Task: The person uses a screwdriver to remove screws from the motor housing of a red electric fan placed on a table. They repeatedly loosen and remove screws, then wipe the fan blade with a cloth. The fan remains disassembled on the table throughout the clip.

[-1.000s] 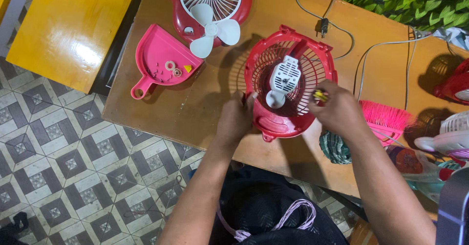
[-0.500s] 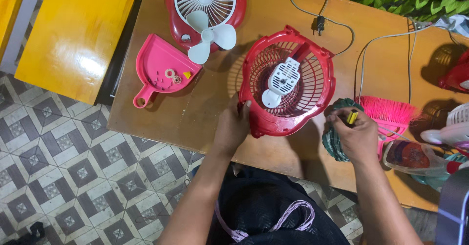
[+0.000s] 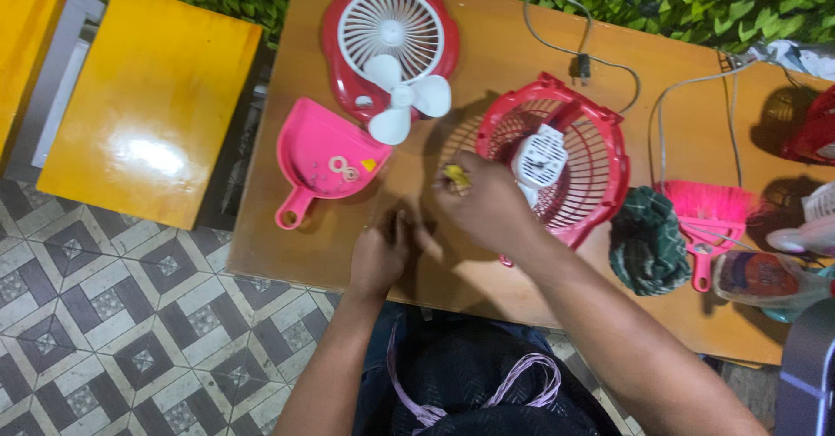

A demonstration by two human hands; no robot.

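Fingers of the right hand [image 3: 487, 206] are pinched on a small yellow tool [image 3: 456, 175], just left of the red fan guard [image 3: 600, 175]. Left hand [image 3: 378, 258] rests loosely curled on the table [image 3: 287, 253], further left of the guard, so the right's nearer.

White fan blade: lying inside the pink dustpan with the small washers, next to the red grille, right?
Not quite. The head view shows the white fan blade lying on the front red grille, beside the pink dustpan, not inside it. The small washers are in the dustpan.
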